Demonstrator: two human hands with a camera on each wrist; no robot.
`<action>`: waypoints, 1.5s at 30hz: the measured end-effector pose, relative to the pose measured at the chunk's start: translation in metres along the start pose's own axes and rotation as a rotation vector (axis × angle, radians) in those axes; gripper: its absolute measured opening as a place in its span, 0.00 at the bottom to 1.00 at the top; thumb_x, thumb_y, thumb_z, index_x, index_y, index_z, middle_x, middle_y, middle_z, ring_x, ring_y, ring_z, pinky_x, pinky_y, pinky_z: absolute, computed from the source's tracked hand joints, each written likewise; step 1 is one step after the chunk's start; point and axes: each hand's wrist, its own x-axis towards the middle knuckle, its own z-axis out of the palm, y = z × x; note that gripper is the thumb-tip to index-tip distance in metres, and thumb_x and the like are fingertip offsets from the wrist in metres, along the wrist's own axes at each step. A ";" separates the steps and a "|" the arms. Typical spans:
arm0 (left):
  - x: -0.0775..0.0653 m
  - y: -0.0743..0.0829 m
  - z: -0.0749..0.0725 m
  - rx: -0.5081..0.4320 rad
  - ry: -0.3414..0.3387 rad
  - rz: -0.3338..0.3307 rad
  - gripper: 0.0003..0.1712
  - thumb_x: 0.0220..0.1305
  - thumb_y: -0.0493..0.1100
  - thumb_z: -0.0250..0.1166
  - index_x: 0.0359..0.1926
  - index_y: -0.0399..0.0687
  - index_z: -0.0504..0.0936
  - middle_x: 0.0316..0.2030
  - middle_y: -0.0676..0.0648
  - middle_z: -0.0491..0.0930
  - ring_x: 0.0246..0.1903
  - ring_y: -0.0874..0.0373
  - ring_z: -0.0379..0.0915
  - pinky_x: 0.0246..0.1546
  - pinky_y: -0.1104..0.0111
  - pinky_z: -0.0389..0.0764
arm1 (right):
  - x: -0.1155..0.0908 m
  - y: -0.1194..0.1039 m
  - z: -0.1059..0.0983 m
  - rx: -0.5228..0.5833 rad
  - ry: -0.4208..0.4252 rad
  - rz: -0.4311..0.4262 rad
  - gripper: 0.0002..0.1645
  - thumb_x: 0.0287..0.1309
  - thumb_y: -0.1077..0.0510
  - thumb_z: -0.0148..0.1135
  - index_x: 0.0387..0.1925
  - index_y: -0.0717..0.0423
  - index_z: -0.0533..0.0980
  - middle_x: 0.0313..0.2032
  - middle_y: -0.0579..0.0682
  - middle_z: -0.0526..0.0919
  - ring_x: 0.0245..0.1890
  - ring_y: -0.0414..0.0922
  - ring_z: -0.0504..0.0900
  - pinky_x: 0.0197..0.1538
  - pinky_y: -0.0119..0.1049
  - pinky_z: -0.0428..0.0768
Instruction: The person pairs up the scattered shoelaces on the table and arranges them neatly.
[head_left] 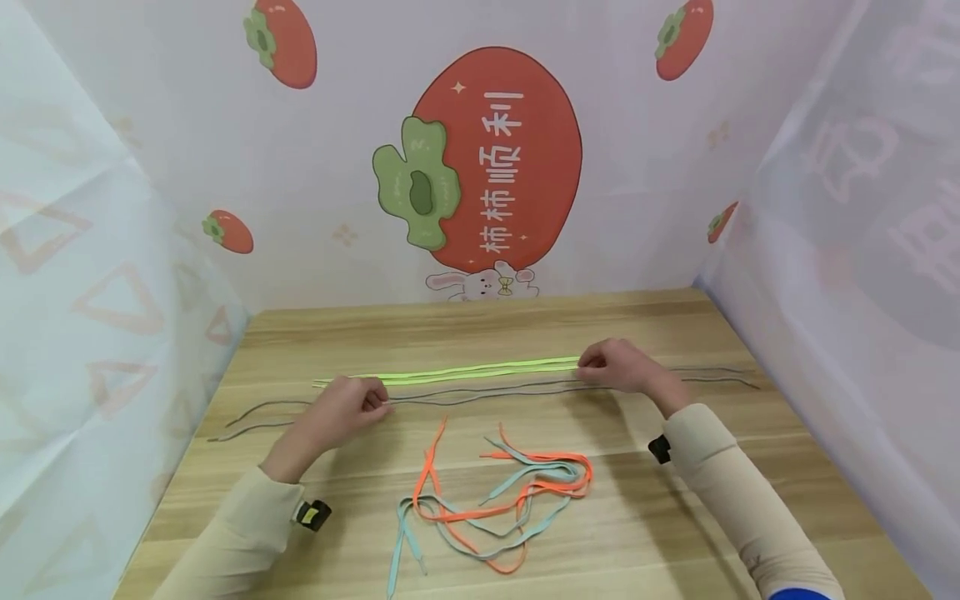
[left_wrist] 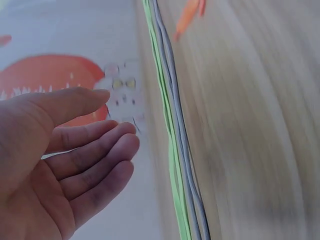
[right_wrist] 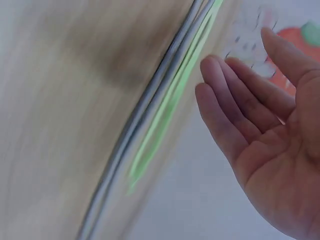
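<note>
A pair of neon-green shoelaces (head_left: 480, 369) lies stretched across the table, and a pair of grey shoelaces (head_left: 258, 404) runs alongside on the nearer side. Over the left part of both pairs hovers my left hand (head_left: 348, 410), its fingers loosely bent. My right hand (head_left: 618, 365) is over the right end of the green pair. Both wrist views show a gap between thumb and fingers with nothing held: the left hand (left_wrist: 75, 155) is apart from the green laces (left_wrist: 172, 145), and the right hand (right_wrist: 270, 115) is apart from the grey laces (right_wrist: 132, 125).
Nearer the front, an orange shoelace (head_left: 588, 479) and a light-blue shoelace (head_left: 394, 546) lie tangled on the wooden table (head_left: 480, 321). A white printed backdrop (head_left: 637, 183) stands behind the table and along both sides.
</note>
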 end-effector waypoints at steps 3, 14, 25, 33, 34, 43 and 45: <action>0.000 0.018 0.007 -0.004 -0.049 0.039 0.09 0.71 0.41 0.70 0.42 0.37 0.88 0.35 0.48 0.89 0.36 0.60 0.85 0.40 0.64 0.88 | 0.000 -0.021 0.006 -0.001 -0.067 -0.075 0.16 0.72 0.49 0.68 0.49 0.57 0.87 0.39 0.47 0.90 0.36 0.39 0.84 0.44 0.41 0.85; 0.005 0.069 0.048 -0.052 -0.194 0.222 0.05 0.70 0.39 0.71 0.39 0.40 0.86 0.33 0.51 0.88 0.32 0.69 0.81 0.36 0.73 0.84 | -0.007 -0.084 0.043 -0.041 -0.235 -0.298 0.12 0.67 0.60 0.70 0.50 0.60 0.86 0.40 0.44 0.88 0.36 0.31 0.82 0.44 0.29 0.84; 0.011 0.092 0.098 -0.110 -0.291 0.305 0.06 0.66 0.42 0.75 0.34 0.48 0.85 0.26 0.57 0.85 0.26 0.76 0.74 0.30 0.80 0.78 | -0.016 -0.124 0.087 -0.092 -0.433 -0.437 0.09 0.60 0.60 0.78 0.42 0.55 0.87 0.35 0.43 0.89 0.32 0.27 0.79 0.39 0.22 0.80; 0.011 0.102 0.107 -0.162 -0.304 0.242 0.07 0.67 0.42 0.75 0.33 0.50 0.84 0.25 0.59 0.82 0.24 0.75 0.72 0.29 0.79 0.77 | -0.017 -0.120 0.105 -0.126 -0.397 -0.474 0.05 0.61 0.61 0.77 0.39 0.51 0.88 0.34 0.40 0.88 0.30 0.26 0.77 0.37 0.20 0.79; 0.010 0.103 0.108 -0.170 -0.302 0.236 0.07 0.67 0.42 0.75 0.33 0.50 0.84 0.25 0.59 0.81 0.24 0.75 0.72 0.29 0.79 0.77 | -0.017 -0.119 0.106 -0.123 -0.390 -0.484 0.05 0.61 0.61 0.77 0.38 0.52 0.88 0.33 0.40 0.88 0.30 0.26 0.77 0.36 0.20 0.79; 0.010 0.104 0.113 -0.186 -0.285 0.230 0.08 0.65 0.42 0.76 0.32 0.52 0.84 0.24 0.60 0.80 0.24 0.75 0.72 0.29 0.79 0.77 | -0.019 -0.116 0.111 -0.123 -0.362 -0.512 0.10 0.63 0.67 0.69 0.30 0.50 0.84 0.25 0.36 0.79 0.25 0.27 0.69 0.30 0.18 0.71; 0.010 0.104 0.113 -0.173 -0.275 0.231 0.09 0.65 0.41 0.77 0.31 0.52 0.84 0.25 0.60 0.80 0.25 0.75 0.72 0.29 0.79 0.76 | -0.020 -0.117 0.112 -0.120 -0.367 -0.510 0.11 0.62 0.68 0.67 0.28 0.50 0.83 0.24 0.36 0.76 0.24 0.28 0.66 0.29 0.18 0.68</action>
